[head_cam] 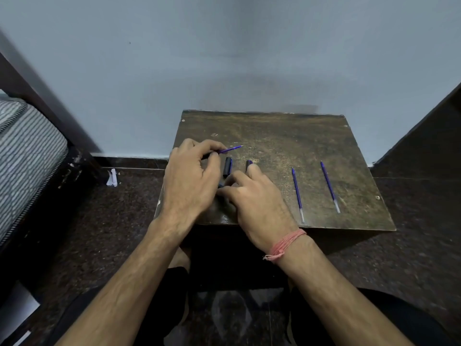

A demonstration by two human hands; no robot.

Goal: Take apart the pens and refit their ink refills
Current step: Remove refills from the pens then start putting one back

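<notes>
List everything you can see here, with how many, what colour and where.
Table: one, dark brown, worn top, against the wall.
Loose refills: two, blue, lying on the table's right side, apart.
Held refill: one, blue, its tip sticking out of the left hand.
Pen caps: two seen, black; one lies between the hands, the other at the right fingertips.
Mattress: one, grey striped, far left.
Paper scrap: one, white, on the floor.
Wrist thread: pink, right wrist.
Left hand: holding the refill.
Right hand: on the table.
</notes>
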